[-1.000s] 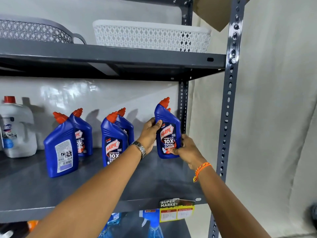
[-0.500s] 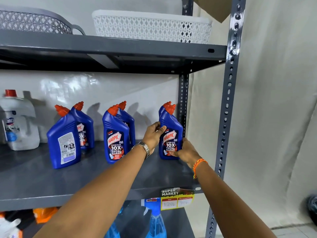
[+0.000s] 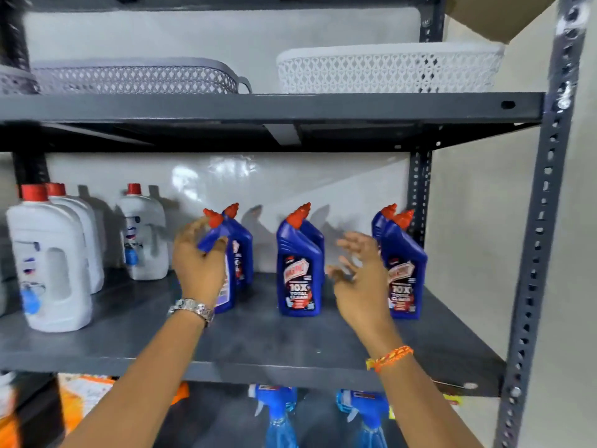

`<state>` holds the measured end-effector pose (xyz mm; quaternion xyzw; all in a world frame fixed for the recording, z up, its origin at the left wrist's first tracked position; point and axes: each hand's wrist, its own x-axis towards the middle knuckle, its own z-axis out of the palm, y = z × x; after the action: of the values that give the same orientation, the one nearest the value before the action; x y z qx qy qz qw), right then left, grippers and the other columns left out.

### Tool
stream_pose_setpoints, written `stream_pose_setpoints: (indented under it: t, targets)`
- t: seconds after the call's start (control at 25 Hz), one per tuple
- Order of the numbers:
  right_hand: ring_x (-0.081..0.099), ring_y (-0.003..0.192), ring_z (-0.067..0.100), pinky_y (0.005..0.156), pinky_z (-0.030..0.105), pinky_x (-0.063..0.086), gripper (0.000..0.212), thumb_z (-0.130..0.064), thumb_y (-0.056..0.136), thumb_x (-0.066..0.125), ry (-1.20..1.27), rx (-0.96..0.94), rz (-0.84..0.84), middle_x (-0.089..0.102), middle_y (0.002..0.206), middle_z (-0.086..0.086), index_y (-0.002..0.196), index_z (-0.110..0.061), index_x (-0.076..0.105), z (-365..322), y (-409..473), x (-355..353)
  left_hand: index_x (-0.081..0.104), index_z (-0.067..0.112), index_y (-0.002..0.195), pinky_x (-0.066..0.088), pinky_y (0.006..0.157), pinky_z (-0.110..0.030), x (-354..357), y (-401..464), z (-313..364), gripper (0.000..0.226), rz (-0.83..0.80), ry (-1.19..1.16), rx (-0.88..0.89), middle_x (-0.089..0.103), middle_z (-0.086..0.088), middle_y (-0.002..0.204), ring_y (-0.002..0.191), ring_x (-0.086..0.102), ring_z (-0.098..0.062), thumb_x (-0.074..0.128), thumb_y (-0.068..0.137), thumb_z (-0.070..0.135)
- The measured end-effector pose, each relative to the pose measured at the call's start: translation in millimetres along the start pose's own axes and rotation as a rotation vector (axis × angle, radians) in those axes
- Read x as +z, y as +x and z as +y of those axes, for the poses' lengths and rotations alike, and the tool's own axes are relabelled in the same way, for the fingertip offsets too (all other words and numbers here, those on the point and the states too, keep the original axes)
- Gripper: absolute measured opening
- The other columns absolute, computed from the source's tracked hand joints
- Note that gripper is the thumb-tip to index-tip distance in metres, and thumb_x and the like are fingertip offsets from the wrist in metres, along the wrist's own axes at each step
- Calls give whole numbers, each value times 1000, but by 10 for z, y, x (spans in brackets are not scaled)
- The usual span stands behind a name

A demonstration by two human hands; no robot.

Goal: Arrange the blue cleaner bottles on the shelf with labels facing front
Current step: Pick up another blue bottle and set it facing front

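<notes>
Blue cleaner bottles with orange caps stand in three pairs on the grey middle shelf (image 3: 258, 341). The right front bottle (image 3: 403, 270) and the middle front bottle (image 3: 298, 270) show their labels. My left hand (image 3: 197, 266) is closed around the neck and shoulder of the left front bottle (image 3: 214, 240), which mostly hides behind it. A second bottle (image 3: 242, 247) stands just behind that one. My right hand (image 3: 361, 279) hovers with fingers spread between the middle and right pairs, holding nothing.
White jugs with red caps (image 3: 51, 266) stand at the shelf's left. A grey basket (image 3: 135, 76) and a white basket (image 3: 387, 69) sit on the upper shelf. Blue spray bottles (image 3: 277, 415) are on the shelf below. A perforated steel upright (image 3: 546, 221) bounds the right side.
Both hands let go of the right front bottle, which now stands on the shelf label forward. My left hand moved left and took hold of the left front bottle. The view swung left.
</notes>
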<state>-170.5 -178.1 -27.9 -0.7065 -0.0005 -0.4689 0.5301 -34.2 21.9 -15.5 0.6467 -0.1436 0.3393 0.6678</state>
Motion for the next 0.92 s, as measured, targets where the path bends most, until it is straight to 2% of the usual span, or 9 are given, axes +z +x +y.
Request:
stream_pose_setpoints:
  t: [0.12,0.24,0.36,0.44,0.52,0.68,0.76,0.84,0.92]
  targets:
    - [60,111,17,94,25,50,63,8,76,75,121,234,-395,58,123,0,129,-13,48,1,-55,926,53,16,135,50,96,-37,-345,348,-431,59,-125,178,-206,51,-12,141,86,61,-14,75,81,26]
    - [61,109,21,95,36,53,66,1,71,80,-33,373,-536,60,116,4,125,-9,43,232,40,1671,59,14,122,52,91,-37,-470,496,-711,49,-357,233,-223,66,-10,124,102,65,-24,74,81,37]
    - [66,112,29,100,47,54,58,-3,65,85,-171,416,-560,70,119,12,113,-13,53,520,163,1981,64,17,100,57,86,-44,-483,586,-806,17,-445,170,-180,74,-12,102,94,72,-32,69,88,27]
    - [67,114,34,103,51,52,49,1,71,82,-111,424,-579,71,121,19,116,-4,63,623,195,2065,65,16,99,57,90,-51,-514,633,-839,13,-460,77,-204,76,-14,103,95,73,-33,69,88,22]
    - [67,114,34,102,50,52,44,2,78,76,-46,414,-567,72,120,17,120,1,62,579,203,2073,66,10,103,57,92,-50,-539,692,-831,17,-493,1,-225,75,-15,104,97,72,-35,68,89,19]
    - [68,103,28,74,53,61,33,-7,90,68,276,449,-507,67,106,-1,118,-11,52,282,250,2098,59,-3,118,56,82,-36,-579,920,-555,31,-491,-182,-212,70,-10,98,96,66,-33,61,95,19]
    - [71,103,31,76,57,61,31,-8,87,72,306,390,-374,67,107,5,108,-17,50,144,221,2172,56,8,128,52,77,-24,-559,1006,-349,40,-431,55,-59,59,3,93,93,62,-23,54,98,35]
    - [72,99,29,79,50,63,37,-9,79,77,193,234,-222,67,110,11,100,-23,50,106,143,2258,46,22,141,50,86,-31,-545,998,-214,73,-446,270,21,57,1,102,100,60,-20,45,87,71]
    - [70,101,26,81,40,63,39,-14,74,77,130,119,-217,64,116,11,99,-31,52,137,64,2301,45,18,134,55,90,-42,-491,954,-120,91,-460,47,-119,65,-1,108,102,66,-22,49,71,83]
